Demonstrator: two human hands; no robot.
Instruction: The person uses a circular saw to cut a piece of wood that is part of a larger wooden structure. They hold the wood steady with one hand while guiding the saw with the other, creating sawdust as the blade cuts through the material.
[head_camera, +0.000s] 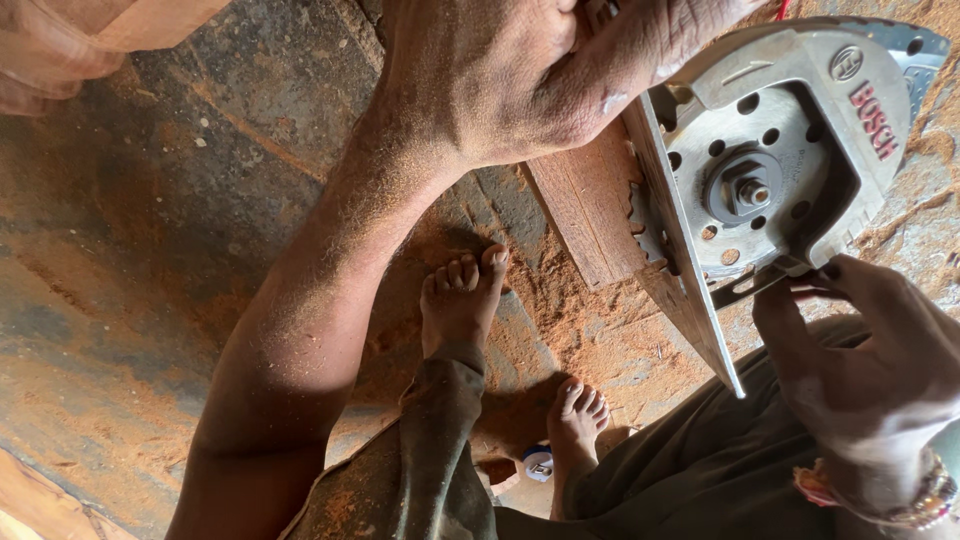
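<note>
Up by the wood, the left hand grips the heavy saw; right hand pinches its hard guard.

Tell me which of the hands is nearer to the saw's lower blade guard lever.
Right. The right hand has its fingertips on the lever at the lower edge of the circular saw. The left hand is up on the saw's top, across the blade from the lever.
</note>
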